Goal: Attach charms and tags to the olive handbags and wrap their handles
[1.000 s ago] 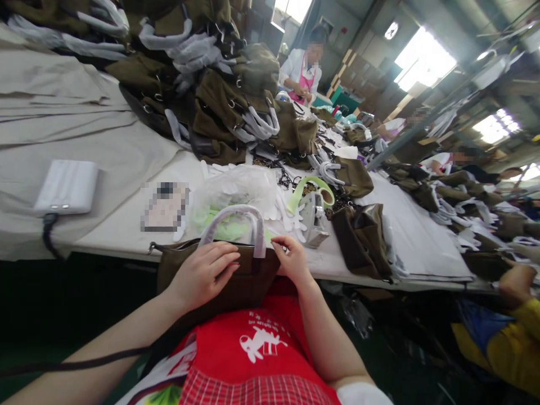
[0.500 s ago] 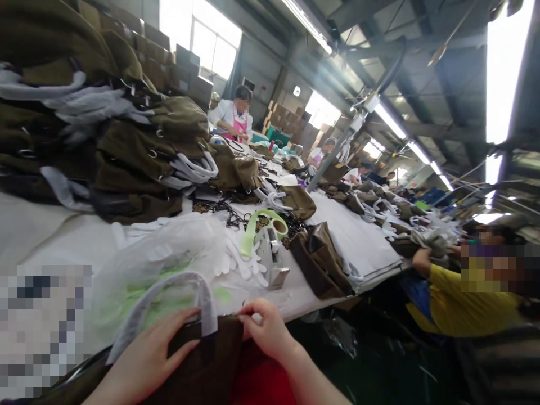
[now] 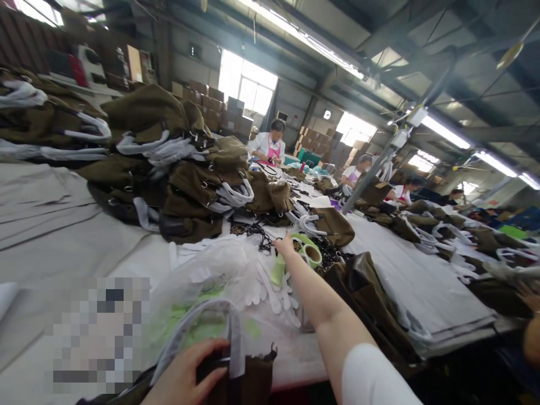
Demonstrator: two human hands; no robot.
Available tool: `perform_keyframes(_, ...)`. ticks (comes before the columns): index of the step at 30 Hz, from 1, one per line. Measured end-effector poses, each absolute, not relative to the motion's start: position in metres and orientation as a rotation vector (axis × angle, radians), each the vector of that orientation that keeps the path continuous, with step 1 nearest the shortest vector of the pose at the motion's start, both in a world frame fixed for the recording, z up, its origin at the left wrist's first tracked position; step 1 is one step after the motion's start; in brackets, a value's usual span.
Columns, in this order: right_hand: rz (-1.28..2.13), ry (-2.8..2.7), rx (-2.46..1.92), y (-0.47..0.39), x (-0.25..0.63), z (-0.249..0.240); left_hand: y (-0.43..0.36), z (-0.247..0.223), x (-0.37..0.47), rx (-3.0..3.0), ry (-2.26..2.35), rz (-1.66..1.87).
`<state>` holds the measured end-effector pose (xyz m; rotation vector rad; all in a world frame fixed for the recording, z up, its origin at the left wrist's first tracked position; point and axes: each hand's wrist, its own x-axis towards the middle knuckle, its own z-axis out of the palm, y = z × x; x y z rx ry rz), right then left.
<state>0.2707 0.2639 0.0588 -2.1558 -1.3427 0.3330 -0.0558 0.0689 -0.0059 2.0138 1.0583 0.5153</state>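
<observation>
My left hand (image 3: 196,365) is closed on the top edge of an olive-brown bag (image 3: 257,379), its thumb on the near side. The bag's arched handle (image 3: 238,337) is wrapped in whitish film and stands up beside my fingers. A small metal fitting shows at the bag's corner. My right arm stretches across the table, and my right hand (image 3: 286,243) is at a heap of black straps (image 3: 262,233), its fingers drawn together on a strap. Just right of that hand is a roll of light green tape (image 3: 311,254). White glove-like strips (image 3: 265,287) lie below it.
Clear plastic with green pieces (image 3: 198,281) lies in front of the bag. Piled brown bags (image 3: 189,191) with wrapped handles rise at the left and back. Another brown bag (image 3: 367,304) stands at the table's right edge. Co-workers (image 3: 272,146) sit across the table.
My right hand has left the bag's top edge and reached forward to the black straps. My left hand stays on the bag. The view has swung left.
</observation>
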Motion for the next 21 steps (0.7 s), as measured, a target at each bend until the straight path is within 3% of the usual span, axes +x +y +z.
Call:
perform_keyframes(5,0.398,-1.370,-2.118,0.281,0.278,0.048,0.066,0.002,-0.055,1.999,1.093,0.487)
perform_keyframes(14,0.314,-1.519,-2.110,0.258,0.299,0.081,0.061,0.009,-0.051,2.047,1.064,0.492)
perform_keyframes(21,0.558,-1.581,-2.213,0.264,0.278,0.049,0.059,0.004,-0.049,2.079,1.108,0.525)
